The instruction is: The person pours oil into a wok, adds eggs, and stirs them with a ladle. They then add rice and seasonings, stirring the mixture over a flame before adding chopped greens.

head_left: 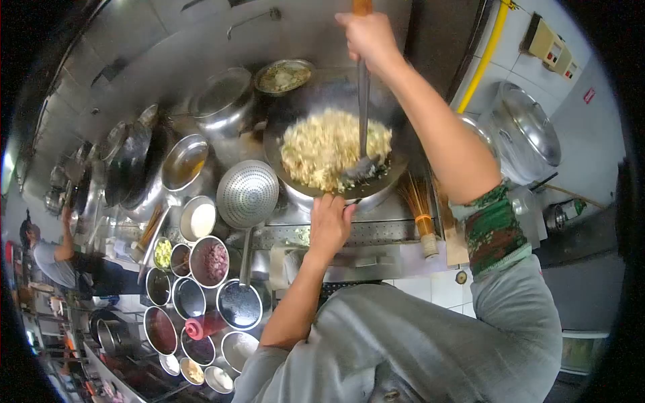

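Note:
My right hand (373,41) is closed around the wooden grip of a long wok spatula (363,114). The spatula's blade rests low in the wok, at the right edge of a heap of fried rice (329,148), which is blurred in places. Closed at the near rim of the wok (390,186), my left hand (330,225) has its thumb by a short dark handle. The wok sits over the stove, tilted slightly toward me. Left of it lies a perforated skimmer (248,195), its handle pointing toward me over the containers.
Several metal pots of ingredients, one with chopped red onion (213,262), stand at lower left beside a red squeeze bottle (204,326). A bamboo brush (422,218) lies right of the wok. A lidded pot (527,124) stands far right. Another person (57,262) is at far left.

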